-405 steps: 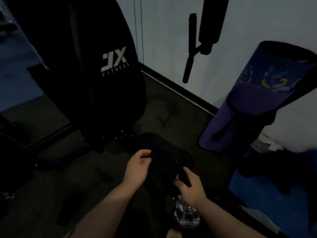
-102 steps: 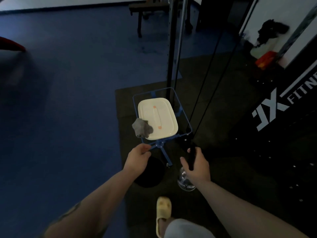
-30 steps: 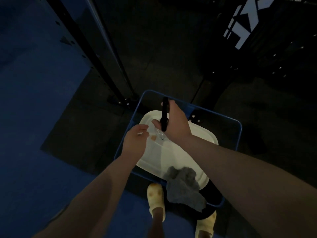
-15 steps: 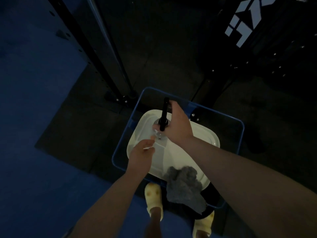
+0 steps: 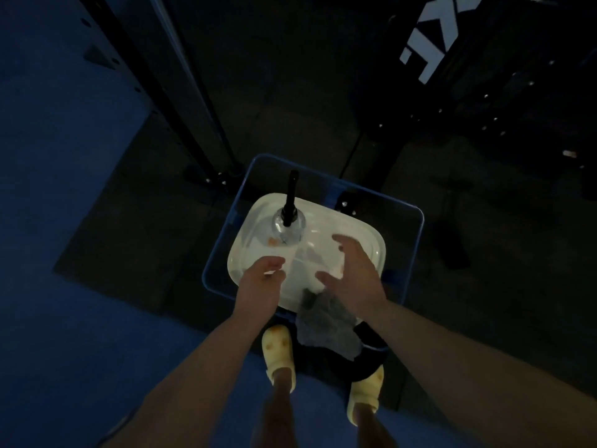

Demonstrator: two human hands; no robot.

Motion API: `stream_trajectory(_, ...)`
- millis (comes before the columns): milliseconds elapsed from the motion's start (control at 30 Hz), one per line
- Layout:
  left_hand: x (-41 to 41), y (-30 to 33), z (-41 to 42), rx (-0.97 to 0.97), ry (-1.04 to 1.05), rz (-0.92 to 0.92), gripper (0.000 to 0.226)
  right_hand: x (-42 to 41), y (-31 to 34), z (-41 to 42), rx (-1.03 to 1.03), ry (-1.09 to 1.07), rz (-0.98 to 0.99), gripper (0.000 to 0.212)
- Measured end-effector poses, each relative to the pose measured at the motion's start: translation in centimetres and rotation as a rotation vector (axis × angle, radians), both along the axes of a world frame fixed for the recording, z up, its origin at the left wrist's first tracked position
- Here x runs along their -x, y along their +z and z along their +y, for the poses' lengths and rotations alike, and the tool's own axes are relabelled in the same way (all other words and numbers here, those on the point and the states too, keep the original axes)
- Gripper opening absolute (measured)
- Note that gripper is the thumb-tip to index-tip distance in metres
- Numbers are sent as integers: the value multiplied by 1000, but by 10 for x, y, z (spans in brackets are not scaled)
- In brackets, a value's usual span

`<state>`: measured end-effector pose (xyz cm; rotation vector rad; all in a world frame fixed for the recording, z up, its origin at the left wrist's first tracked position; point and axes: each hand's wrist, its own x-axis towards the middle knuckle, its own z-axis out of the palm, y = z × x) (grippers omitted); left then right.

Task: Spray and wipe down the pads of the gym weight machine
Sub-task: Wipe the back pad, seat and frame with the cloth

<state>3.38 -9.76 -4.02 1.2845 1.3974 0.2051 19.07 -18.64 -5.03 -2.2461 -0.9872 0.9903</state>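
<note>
A clear spray bottle (image 5: 287, 229) with a black nozzle stands upright on the white lid (image 5: 342, 231) inside the blue wire basket (image 5: 416, 227). A grey cloth (image 5: 326, 324) hangs over the basket's near edge. My left hand (image 5: 261, 282) hovers over the lid's near left part, fingers loosely curled and holding nothing. My right hand (image 5: 352, 276) is spread open just right of it, above the lid and cloth, also holding nothing. The black weight machine (image 5: 484, 76) with white lettering fills the upper right.
Black steel uprights (image 5: 181, 92) of the frame run diagonally at upper left, meeting the floor beside the basket. Blue floor (image 5: 64, 221) lies left, dark rubber matting (image 5: 290, 108) beyond. My feet in yellow clogs (image 5: 279, 354) stand just below the basket.
My right hand let go of the spray bottle, which now stands alone on the lid, and drew back toward me. My left hand shifted slightly nearer.
</note>
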Motion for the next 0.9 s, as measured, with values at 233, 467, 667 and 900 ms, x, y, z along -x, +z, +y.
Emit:
stream_trajectory(233,10,1,-53,47,-161,38,14,46,-9,-103,243,67,79,43)
stream_trajectory(467,15,-8,-71,69,-198,39,16,46,-13,-93,296,105,9,44)
stream_trajectory(667,6,0,-61,29,-196,10,16,36,-6,-84,349,168,-75,31)
stream_trajectory(900,-19,33,-44,-41,-360,30,26,17,37,-89,193,5,-207,17)
